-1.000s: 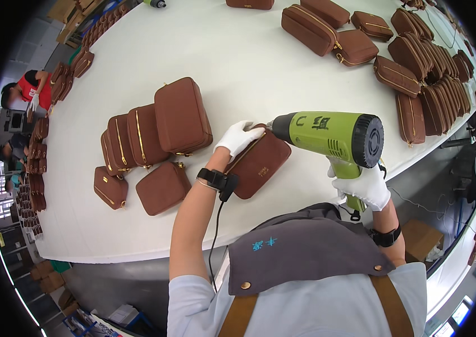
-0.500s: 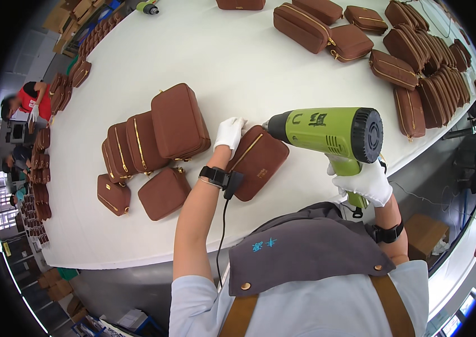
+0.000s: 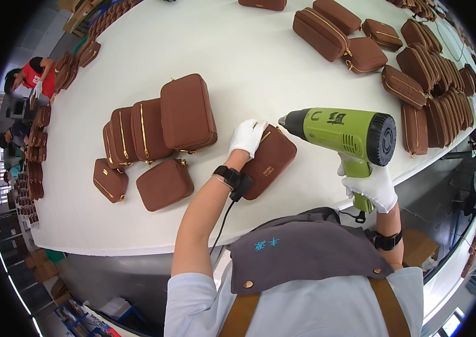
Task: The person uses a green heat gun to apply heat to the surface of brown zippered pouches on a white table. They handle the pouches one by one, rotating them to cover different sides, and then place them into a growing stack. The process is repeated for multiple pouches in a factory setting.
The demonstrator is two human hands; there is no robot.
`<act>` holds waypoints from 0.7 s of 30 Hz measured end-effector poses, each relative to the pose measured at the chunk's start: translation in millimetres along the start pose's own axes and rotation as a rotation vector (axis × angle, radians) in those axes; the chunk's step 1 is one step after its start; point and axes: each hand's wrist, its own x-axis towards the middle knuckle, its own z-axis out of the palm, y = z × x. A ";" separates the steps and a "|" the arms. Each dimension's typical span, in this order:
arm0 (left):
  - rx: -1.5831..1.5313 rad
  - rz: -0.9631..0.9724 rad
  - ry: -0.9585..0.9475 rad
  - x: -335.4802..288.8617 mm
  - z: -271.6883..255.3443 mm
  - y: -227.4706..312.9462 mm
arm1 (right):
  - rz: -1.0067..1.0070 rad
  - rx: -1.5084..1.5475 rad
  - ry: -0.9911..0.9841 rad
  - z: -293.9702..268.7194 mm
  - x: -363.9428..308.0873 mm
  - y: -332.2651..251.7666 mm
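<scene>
A white glove covers my left hand (image 3: 249, 139), which is closed over the upper left edge of a brown zip bag (image 3: 270, 163) lying on the table. Its fingertips sit near the upper end of the gold zip; what lies under them is hidden. My right hand (image 3: 374, 188), also gloved in white, grips the handle of a green and black heat gun (image 3: 342, 133). The gun is held over the table, right of the bag. Its metal nozzle points left, close to the bag's upper corner and my left fingertips, without visibly touching them.
Left of my arm, several brown bags (image 3: 188, 115) lean in a row, with two smaller ones (image 3: 165, 184) in front. Many more bags (image 3: 445, 112) are stacked at the far right. A white cloth (image 3: 238, 67) covers the table. Another person (image 3: 39, 78) is at the far left.
My left hand has shifted over the bag, its fingers now lying further across the top edge. The view has moved slightly. The heat gun stays in my right hand, nozzle still pointing left.
</scene>
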 end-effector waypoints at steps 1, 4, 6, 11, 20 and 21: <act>-0.012 0.035 0.029 0.1 2.2 -2.5 | 0.006 -0.003 0.005 -0.2 -1.3 -0.6; -0.072 0.115 0.064 -5.3 8.3 -3.9 | 0.022 0.002 0.014 -3.5 -3.8 2.7; -0.150 0.136 0.021 -15.7 4.6 8.8 | 0.029 0.017 0.009 -6.2 -5.0 6.7; -0.038 0.070 0.102 -3.3 6.9 0.5 | 0.013 -0.005 -0.015 -0.9 -6.1 4.7; -0.652 -0.240 0.002 -7.3 -11.5 -17.8 | 0.026 -0.040 -0.051 -0.9 -6.4 5.3; -0.668 -0.284 -0.040 -7.2 -15.2 -19.0 | 0.024 -0.044 -0.061 -0.4 -6.0 5.0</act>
